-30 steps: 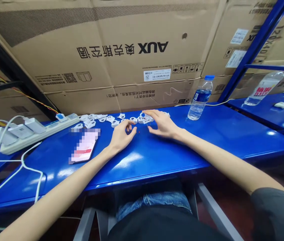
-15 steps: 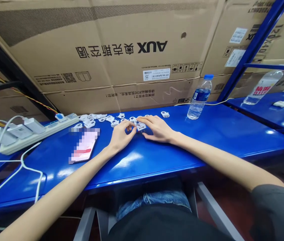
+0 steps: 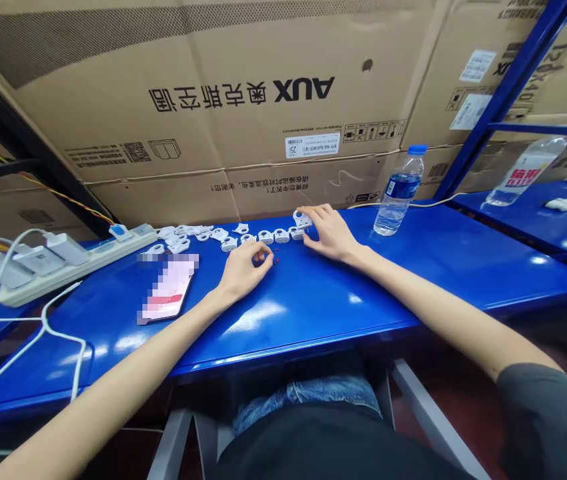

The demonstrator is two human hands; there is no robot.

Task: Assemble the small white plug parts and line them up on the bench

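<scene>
Several small white plastic parts [image 3: 223, 237] lie in a loose row along the back of the blue table [image 3: 313, 300]. My right hand [image 3: 331, 232] is at the right end of that row, its fingertips pinching one white part [image 3: 302, 219]. My left hand [image 3: 242, 270] rests on the table in front of the row, fingers curled with thumb and forefinger pressed together; what they hold is too small to name. A few tiny red bits [image 3: 276, 259] lie just right of my left fingertips.
A phone [image 3: 169, 293] lies left of my left hand. A power strip [image 3: 63, 263] with chargers and white cables sits far left. A water bottle [image 3: 397, 193] stands right of my right hand. Cardboard boxes [image 3: 243, 100] form the back wall. A second blue table [image 3: 538, 223] holds another bottle.
My right hand moved from beside my left hand back and to the right, to the end of the row, now gripping a white part there. My left hand stayed in place.
</scene>
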